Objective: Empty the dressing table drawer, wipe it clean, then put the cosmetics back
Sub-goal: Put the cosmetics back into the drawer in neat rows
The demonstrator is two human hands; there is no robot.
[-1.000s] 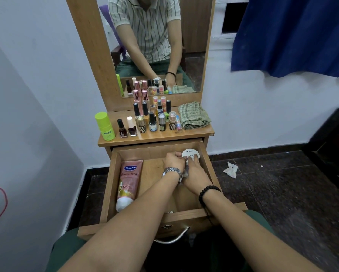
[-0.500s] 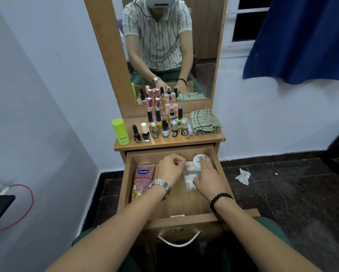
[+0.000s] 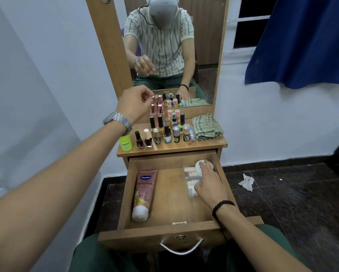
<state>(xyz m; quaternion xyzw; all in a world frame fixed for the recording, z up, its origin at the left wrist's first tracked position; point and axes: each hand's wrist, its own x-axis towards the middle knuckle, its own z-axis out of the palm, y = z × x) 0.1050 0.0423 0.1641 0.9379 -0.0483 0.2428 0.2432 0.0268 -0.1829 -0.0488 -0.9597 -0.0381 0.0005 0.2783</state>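
The wooden drawer (image 3: 164,230) is pulled out below the dressing table top (image 3: 184,148). A pink lotion tube (image 3: 145,191) lies along its left side. At the back right sit a white round jar (image 3: 199,166) and a clear plastic case (image 3: 190,176). My right hand (image 3: 209,183) rests on both, fingers over the jar lid and thumb beside the case. My left hand (image 3: 135,105) is raised over the table top, fingers loosely curled beside a pink-capped bottle (image 3: 153,112), with nothing seen in it. Several nail polish and small bottles (image 3: 166,132) stand in rows on top.
A folded green checked cloth (image 3: 206,127) lies at the right of the table top, and a lime green bottle (image 3: 125,143) stands at its left. The mirror (image 3: 170,55) rises behind. A crumpled tissue (image 3: 247,181) lies on the dark floor, and a blue curtain (image 3: 302,42) hangs at the right.
My left hand has left the drawer and risen to the bottles on the table top. My right hand stays on the jar and clear case. The view has tilted upward.
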